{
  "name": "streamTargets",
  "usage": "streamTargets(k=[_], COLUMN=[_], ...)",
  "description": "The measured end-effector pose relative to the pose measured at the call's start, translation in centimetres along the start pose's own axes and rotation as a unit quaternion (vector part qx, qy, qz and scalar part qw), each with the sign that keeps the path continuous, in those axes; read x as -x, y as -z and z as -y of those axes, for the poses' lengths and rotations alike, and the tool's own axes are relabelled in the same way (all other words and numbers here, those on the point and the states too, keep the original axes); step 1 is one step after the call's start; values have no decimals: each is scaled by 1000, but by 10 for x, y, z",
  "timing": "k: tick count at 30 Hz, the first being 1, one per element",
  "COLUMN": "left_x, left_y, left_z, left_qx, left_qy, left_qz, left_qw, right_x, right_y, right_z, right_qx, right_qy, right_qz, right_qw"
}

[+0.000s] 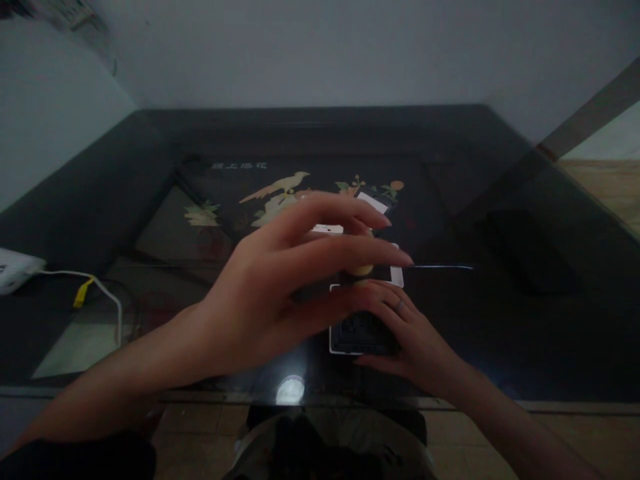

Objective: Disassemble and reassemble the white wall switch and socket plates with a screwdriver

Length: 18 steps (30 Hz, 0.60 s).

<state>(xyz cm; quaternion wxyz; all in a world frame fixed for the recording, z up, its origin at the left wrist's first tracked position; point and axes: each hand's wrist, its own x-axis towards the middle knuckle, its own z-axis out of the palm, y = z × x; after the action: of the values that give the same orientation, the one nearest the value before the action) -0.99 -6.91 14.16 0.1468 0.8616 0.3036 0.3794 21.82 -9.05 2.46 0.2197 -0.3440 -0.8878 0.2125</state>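
My right hand (407, 327), with a ring on one finger, grips a black square piece with a white rim (363, 333), which looks like the back of a wall socket. Its fingers lie along the far edge and the thumb along the near edge. My left hand (280, 287) hovers above and to the left, fingers stretched out and thumb apart from them. Between thumb and forefinger shows a small yellowish thing (361, 270); I cannot tell what it is or whether I touch it. Past the fingers lies a white frame piece (397, 275), partly covered.
The glossy dark table (450, 167) has an inlaid bird and flowers. White pieces (373, 202) lie behind my left hand. A flat black object (533, 253) rests at the right. At the left are a white device (17, 270) and its cable (113, 300) with a yellow tag.
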Motion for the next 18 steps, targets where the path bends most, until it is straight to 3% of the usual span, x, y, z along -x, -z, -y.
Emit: streamTargets(k=[4, 10, 16, 18], left_x=[2, 4, 5, 4], left_y=[-4, 7, 1, 1], left_z=[-3, -14, -13, -10], left_qx=[17, 13, -51, -44], left_qy=[-30, 1, -39, -32], left_qz=[-46, 78, -40, -42], left_qw=[998, 997, 997, 998], right_x=[1, 1, 1, 1], right_y=[-1, -1, -1, -1], right_z=[-1, -1, -2, -2], right_qx=[13, 20, 9, 16], right_qy=[3, -6, 2, 5], right_qz=[1, 4, 7, 1], right_qw=[1000, 1000, 1000, 1000])
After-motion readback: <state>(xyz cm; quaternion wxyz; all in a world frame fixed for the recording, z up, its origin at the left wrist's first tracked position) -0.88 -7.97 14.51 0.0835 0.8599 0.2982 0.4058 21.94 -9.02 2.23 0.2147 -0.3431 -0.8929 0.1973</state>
